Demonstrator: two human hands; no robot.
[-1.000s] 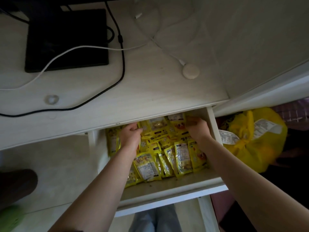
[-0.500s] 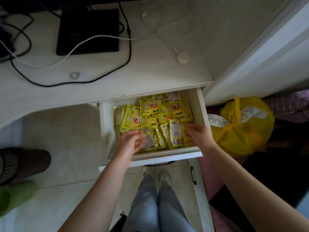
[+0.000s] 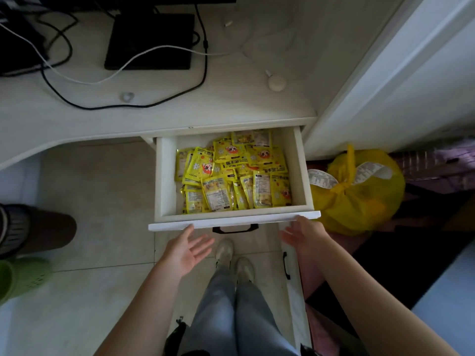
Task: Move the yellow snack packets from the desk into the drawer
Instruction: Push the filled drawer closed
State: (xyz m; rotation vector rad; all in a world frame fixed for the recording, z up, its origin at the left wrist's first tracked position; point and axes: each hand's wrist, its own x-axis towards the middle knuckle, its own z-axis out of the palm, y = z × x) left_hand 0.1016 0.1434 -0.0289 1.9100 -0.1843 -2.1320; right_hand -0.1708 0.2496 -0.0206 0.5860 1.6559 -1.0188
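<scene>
A white drawer stands pulled out from under the pale desk. Several yellow snack packets lie piled inside it, overlapping one another. My left hand hovers just in front of the drawer's front panel, palm up, fingers spread, holding nothing. My right hand is near the panel's right end, fingers straight and empty, its fingertips close to the edge. No yellow packets show on the desk top.
On the desk lie a black flat device, black and white cables and a small round white puck. A tied yellow plastic bag sits right of the drawer. Slippers rest on the floor at left. My legs stand below the drawer.
Both hands have come out of the drawer, where they were among the packets, and now hover empty in front of its front panel. The view has pulled back.
</scene>
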